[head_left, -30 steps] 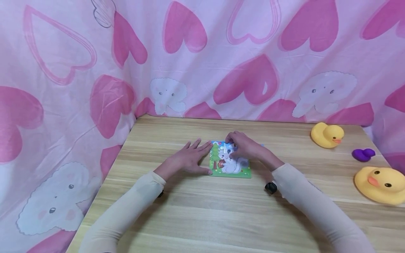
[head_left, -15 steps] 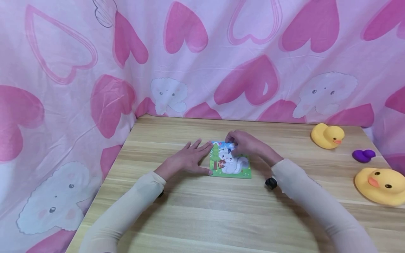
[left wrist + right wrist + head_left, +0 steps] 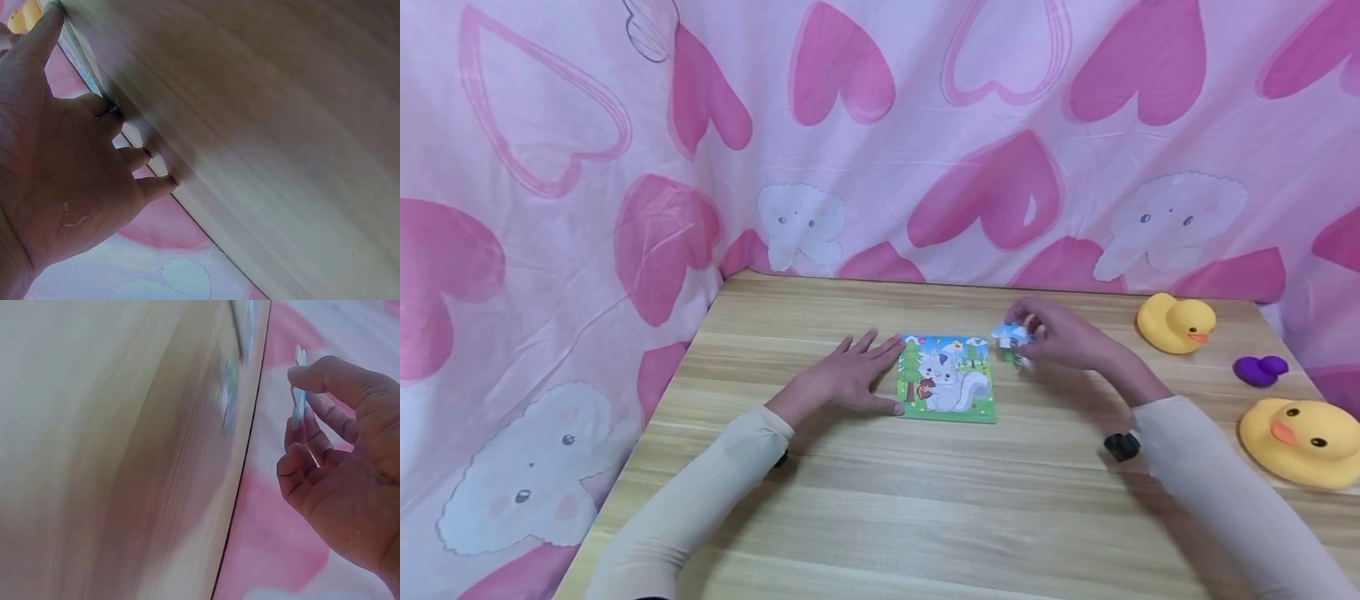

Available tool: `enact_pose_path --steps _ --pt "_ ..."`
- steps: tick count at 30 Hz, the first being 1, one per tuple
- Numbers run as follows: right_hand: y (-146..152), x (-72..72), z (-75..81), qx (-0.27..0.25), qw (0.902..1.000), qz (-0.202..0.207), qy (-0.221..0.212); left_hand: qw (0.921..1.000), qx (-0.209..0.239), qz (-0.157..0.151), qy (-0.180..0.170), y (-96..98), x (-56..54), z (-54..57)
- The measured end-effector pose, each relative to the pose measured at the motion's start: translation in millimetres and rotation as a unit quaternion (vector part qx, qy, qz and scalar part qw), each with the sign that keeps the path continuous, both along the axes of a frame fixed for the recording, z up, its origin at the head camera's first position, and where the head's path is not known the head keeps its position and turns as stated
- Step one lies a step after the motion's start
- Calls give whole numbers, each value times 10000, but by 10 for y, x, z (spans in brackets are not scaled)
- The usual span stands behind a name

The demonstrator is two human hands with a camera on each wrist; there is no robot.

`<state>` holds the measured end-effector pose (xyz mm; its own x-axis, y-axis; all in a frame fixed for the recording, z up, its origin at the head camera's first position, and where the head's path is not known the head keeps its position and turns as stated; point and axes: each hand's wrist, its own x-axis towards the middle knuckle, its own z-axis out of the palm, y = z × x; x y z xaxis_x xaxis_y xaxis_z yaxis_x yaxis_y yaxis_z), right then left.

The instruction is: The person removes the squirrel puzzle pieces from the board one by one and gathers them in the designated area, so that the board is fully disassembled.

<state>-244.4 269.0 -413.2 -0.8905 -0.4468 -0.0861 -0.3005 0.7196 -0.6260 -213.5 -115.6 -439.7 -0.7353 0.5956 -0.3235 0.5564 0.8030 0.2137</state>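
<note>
A square jigsaw puzzle [image 3: 955, 387] with a picture of a white squirrel beside a fir tree lies flat on the table. My left hand [image 3: 853, 377] is spread at its left side, thumb and fingertips right at the edge. Right of the puzzle, my right hand [image 3: 1056, 333] pinches a small blue-and-white puzzle piece [image 3: 300, 394] between thumb and fingers. The right wrist view shows this piece edge-on, held above the table. Under that hand, a blurred loose piece [image 3: 228, 394] with green and blue on it lies on the wood.
On the right side of the wooden table [image 3: 925, 517] stand a yellow rubber duck [image 3: 1176, 322], a small purple duck [image 3: 1261, 370] and a larger yellow duck [image 3: 1303, 440]. A pink curtain [image 3: 865, 167] with hearts hangs along the back and left edges.
My right hand has moved right, off the puzzle's upper part, and now holds a puzzle piece beside it. The puzzle's top is uncovered. My left hand has stayed in place.
</note>
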Motion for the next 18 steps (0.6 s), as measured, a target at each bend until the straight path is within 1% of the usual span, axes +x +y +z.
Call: enact_pose_path --steps 3,7,13,18 --pt "198 40 -11 184 9998 -112 11 10000 17 17 -28 -7 2 -5" --pt "367 76 -60 398 9991 -175 -8 10000 27 42 -57 -19 7 -11" --pt "473 115 -135 631 9971 -274 -315 9999 35 65 -80 -25 2 -2" --pt "515 110 -179 776 9964 -175 -308 9999 47 54 -105 -10 -6 5"
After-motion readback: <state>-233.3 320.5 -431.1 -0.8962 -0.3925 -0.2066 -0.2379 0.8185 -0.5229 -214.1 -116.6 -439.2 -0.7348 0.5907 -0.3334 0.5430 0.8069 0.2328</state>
